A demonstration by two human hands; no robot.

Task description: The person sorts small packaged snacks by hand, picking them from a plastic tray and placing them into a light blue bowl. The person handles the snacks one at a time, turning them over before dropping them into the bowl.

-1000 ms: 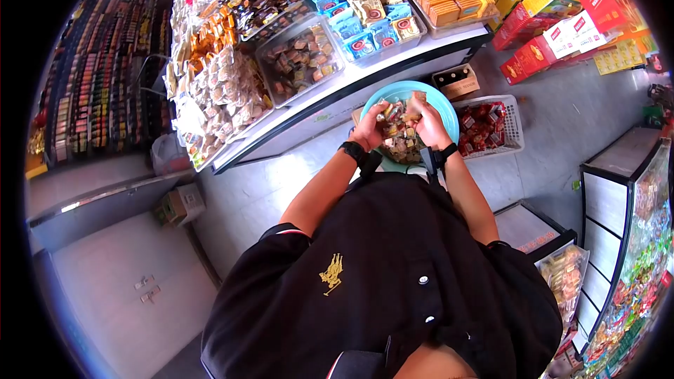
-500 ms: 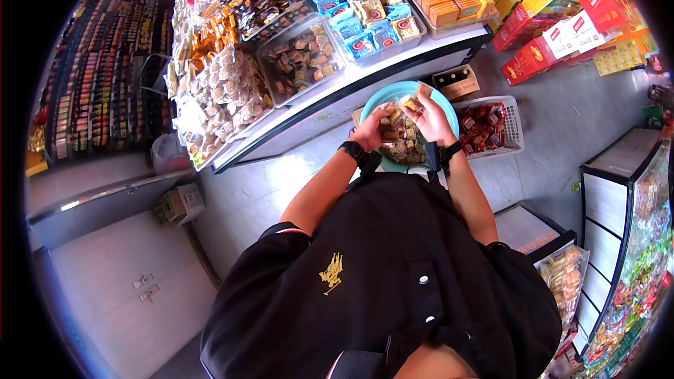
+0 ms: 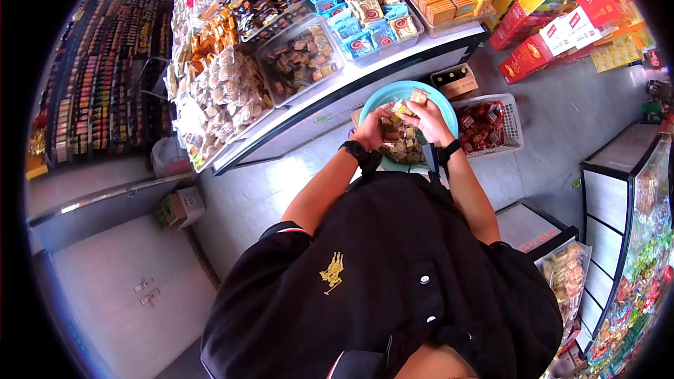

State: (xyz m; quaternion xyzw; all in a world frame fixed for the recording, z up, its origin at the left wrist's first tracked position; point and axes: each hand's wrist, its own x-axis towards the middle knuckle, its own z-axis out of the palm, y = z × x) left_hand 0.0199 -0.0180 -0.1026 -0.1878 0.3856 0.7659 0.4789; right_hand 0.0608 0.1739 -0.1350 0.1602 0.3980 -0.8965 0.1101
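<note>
Over a turquoise basin (image 3: 449,109), both my hands are close together. My right hand (image 3: 432,125) is closed on a small wrapped snack (image 3: 419,96), which stands up between thumb and fingers. My left hand (image 3: 370,130) is at the basin's left side, its fingers curled in toward a small yellow packet (image 3: 402,109) between the hands. Its fingertips seem to pinch a clear wrapper there, though the detail is small. Below the hands, several wrapped snacks (image 3: 404,147) lie in the basin.
A white basket (image 3: 518,126) of red packets stands right of the basin, with a cardboard box (image 3: 460,85) behind it. The display counter (image 3: 309,116) ahead bears a tray (image 3: 335,74) of wrapped snacks and other packets. Red gift boxes (image 3: 523,60) are stacked at the right.
The snack in my right hand has turned and moved slightly left and down. My right fingers have curled in closer around it. My left hand has barely moved.
</note>
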